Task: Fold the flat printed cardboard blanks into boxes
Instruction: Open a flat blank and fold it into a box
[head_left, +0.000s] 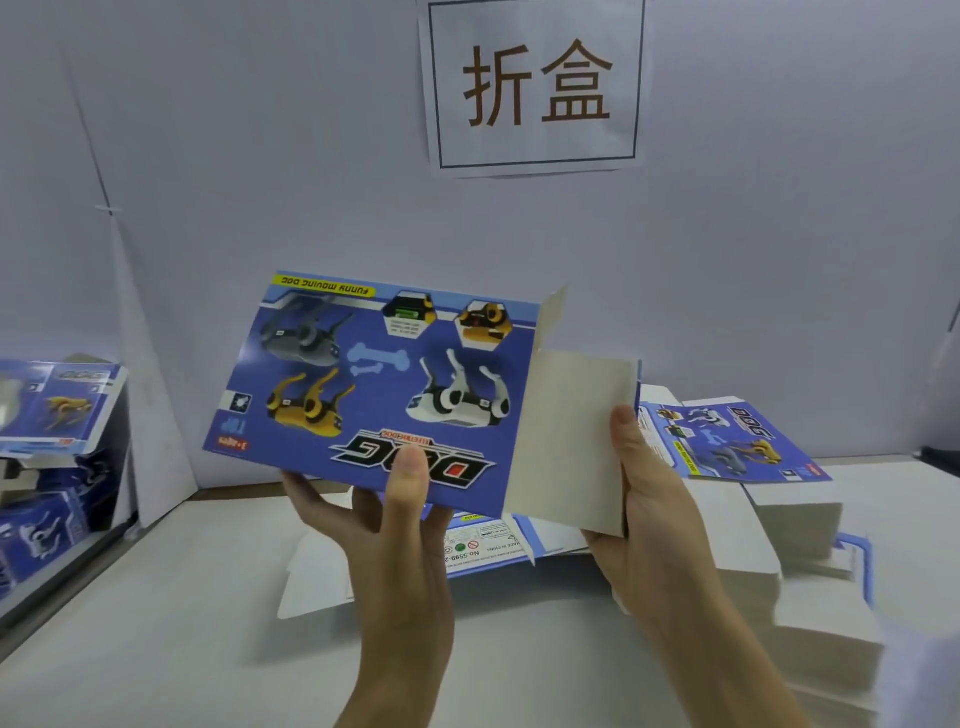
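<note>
The fold is at its early stage: one blank (384, 384) is lifted off the worktop (156, 597) and a grey side panel (571, 441) is being bent back along its crease. The left hand (400, 519) pinches the blank's lower printed edge, thumb on the face and fingers behind. The right hand (644, 499) grips the panel's outer edge. Next, I judge, the panel must swing round square so the walls stand. The blank hangs between both hands, above the stack of blanks (753, 545) at right.

A pale grey table (182, 623) carries the work. Right of its middle lies a stack of flat blanks (810, 597) — printed one on top; another blank (322, 582) lies beside it.
</note>
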